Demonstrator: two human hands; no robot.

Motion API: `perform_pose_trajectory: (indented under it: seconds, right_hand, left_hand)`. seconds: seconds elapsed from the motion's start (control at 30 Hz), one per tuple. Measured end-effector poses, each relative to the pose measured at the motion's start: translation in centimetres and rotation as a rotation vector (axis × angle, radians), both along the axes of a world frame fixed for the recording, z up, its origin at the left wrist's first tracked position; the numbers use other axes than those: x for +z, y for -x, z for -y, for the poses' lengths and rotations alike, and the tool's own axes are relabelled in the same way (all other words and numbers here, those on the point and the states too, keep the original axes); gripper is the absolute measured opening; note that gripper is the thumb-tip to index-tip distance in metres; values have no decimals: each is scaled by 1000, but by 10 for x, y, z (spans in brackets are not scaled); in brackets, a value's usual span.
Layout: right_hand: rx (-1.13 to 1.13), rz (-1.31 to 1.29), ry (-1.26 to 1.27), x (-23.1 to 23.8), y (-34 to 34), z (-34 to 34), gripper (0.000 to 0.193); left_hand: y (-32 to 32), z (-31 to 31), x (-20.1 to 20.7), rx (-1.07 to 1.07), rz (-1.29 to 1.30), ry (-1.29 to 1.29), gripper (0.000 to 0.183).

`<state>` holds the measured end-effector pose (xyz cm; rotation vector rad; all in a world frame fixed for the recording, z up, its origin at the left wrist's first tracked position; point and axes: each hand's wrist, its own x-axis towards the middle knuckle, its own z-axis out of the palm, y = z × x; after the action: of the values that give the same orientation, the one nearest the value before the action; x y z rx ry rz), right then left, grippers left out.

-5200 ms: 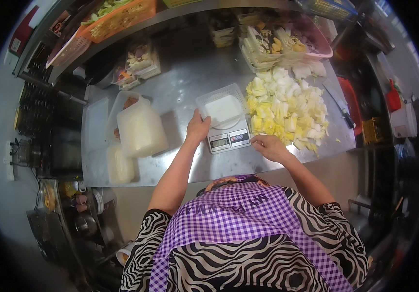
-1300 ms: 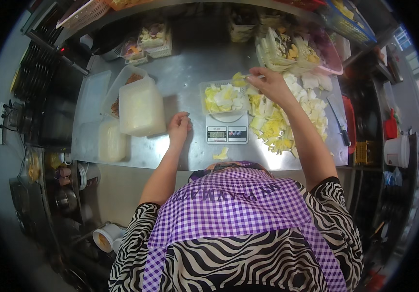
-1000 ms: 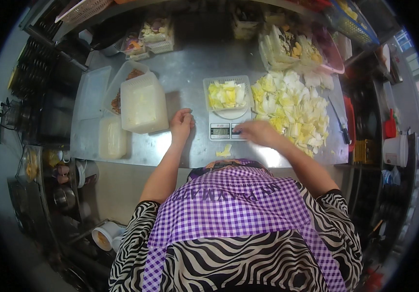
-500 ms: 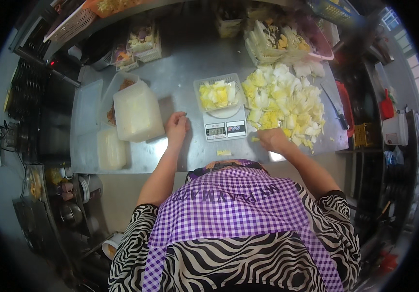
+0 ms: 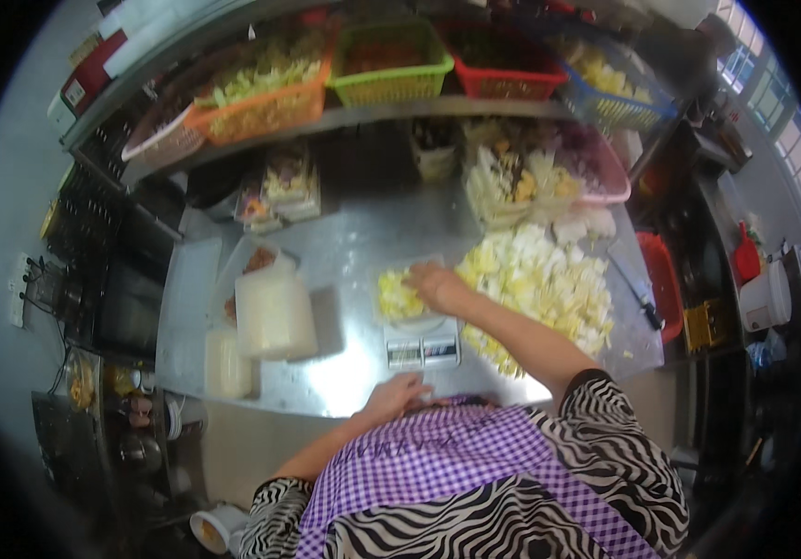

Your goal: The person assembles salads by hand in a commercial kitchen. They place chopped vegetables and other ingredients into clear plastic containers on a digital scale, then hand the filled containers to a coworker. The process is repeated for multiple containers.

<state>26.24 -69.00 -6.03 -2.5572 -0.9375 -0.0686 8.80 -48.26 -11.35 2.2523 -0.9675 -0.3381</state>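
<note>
In the middle of the steel table, a white digital scale point(image 5: 422, 352) carries a clear plastic basket point(image 5: 430, 262) of cut yellow-white cabbage pieces point(image 5: 399, 294). My right hand point(image 5: 438, 287) reaches over the basket's right side, fingers bent down onto the cabbage. Its fingertips are hidden and slightly blurred, so I cannot make out whether a piece is between them. My left hand point(image 5: 396, 395) rests by the near table edge just below the scale, its fingers stretched to the right, holding nothing visible. Right of the scale spreads a large heap of chopped cabbage point(image 5: 545, 293).
White plastic tubs point(image 5: 275, 312) stand at left. A knife point(image 5: 638, 293) lies right of the heap. Filled clear baskets point(image 5: 503, 191) and a pink basket point(image 5: 605, 172) stand behind. Overhead, a shelf holds orange point(image 5: 261, 112), green point(image 5: 391, 79), red point(image 5: 508, 74) and blue baskets point(image 5: 619, 102).
My right hand has moved from the heap's near edge up to the basket on the scale. My left hand has come right, below the scale. The view has tilted up, showing the shelf.
</note>
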Motion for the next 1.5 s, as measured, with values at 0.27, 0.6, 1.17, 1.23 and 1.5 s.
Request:
perform_pose_trajectory:
  seconds: [0.27, 0.6, 1.17, 1.23, 1.5]
  right_hand:
    - [-6, -13, -77, 138, -58, 70, 23]
    - [-543, -28, 302, 322, -240, 173, 79]
    - [-477, -388, -464, 298, -292, 171, 26]
    - [-536, -430, -500, 299, -290, 180, 15]
    - [-509, -177, 420, 293, -271, 133, 45]
  left_hand:
    - [-16, 10, 31, 112, -340, -65, 19]
    - [-76, 116, 127, 318, -512, 491, 37]
    - [-48, -3, 97, 1028, -394, 899, 20]
    - [-59, -7, 99, 1017, -397, 897, 20]
    - [-62, -37, 80, 922, -486, 929, 20]
